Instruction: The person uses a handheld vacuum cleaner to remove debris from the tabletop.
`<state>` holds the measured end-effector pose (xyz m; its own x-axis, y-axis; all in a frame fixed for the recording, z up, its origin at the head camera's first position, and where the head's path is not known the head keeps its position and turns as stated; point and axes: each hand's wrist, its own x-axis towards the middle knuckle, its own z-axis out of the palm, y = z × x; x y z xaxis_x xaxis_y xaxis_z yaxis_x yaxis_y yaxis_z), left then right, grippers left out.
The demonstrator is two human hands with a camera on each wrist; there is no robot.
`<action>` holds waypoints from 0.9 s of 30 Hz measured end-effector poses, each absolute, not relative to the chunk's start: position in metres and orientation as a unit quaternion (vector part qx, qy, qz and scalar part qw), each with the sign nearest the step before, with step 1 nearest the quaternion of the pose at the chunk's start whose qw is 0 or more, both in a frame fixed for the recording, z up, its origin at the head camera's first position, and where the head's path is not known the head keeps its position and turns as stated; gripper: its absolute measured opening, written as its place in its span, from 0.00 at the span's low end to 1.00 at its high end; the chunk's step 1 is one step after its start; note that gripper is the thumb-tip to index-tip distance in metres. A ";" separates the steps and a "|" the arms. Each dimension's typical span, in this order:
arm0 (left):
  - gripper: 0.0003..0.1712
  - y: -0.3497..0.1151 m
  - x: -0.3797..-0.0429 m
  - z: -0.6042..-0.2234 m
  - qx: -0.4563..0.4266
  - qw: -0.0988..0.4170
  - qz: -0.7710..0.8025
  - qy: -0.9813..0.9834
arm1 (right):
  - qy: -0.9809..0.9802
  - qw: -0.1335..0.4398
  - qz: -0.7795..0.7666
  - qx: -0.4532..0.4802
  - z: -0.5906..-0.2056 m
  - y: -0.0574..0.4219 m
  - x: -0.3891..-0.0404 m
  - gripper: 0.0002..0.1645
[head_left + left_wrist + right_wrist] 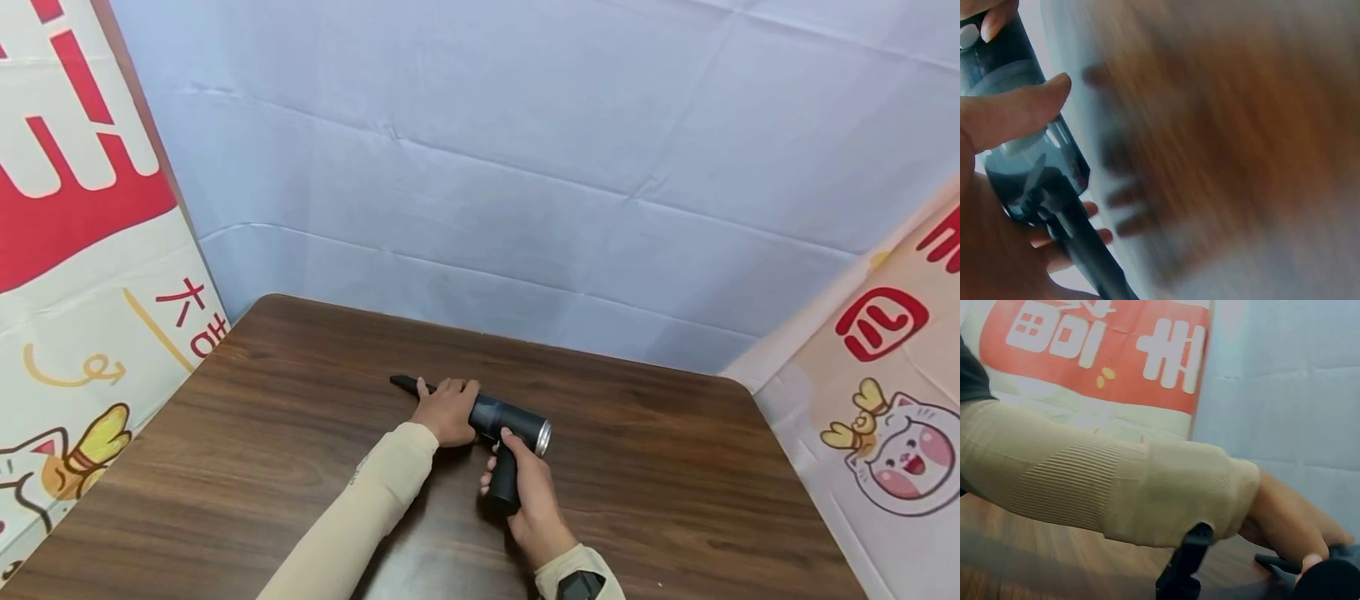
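A black handheld vacuum cleaner [512,419] lies across the middle of the table, its silver-rimmed end to the right. My left hand [447,414] grips its front part. In the left wrist view the thumb crosses the see-through dust cup [1029,172], and fingertips show on its far side. A slim black nozzle [1088,250] sticks out beyond that hand. My right hand [531,487] is wrapped around the handle [504,483], thumb up near the body. One of its fingers lies beside a round silver button [969,36].
Dark wood-grain table [315,433] under both hands. A pale cloth backdrop [480,167] hangs behind it, and printed banners [82,250] stand at both sides. A black watch-like device [581,586] sits on the right wrist.
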<state>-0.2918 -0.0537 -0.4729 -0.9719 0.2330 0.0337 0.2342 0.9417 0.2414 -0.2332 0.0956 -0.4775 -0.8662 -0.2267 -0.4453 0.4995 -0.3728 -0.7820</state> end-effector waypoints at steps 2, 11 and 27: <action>0.40 -0.049 -0.289 -0.471 -0.111 -0.003 -0.119 -0.987 | 0.487 0.244 -0.831 0.115 -0.477 0.104 -0.233 0.32; 0.43 -0.029 -0.276 -0.467 -0.074 -0.034 -0.106 -0.991 | 0.362 0.344 -0.866 0.032 -0.482 0.138 -0.238 0.24; 0.50 -0.011 -0.272 -0.476 -0.059 -0.004 -0.107 -0.992 | 0.374 0.386 -0.843 0.011 -0.491 0.164 -0.251 0.23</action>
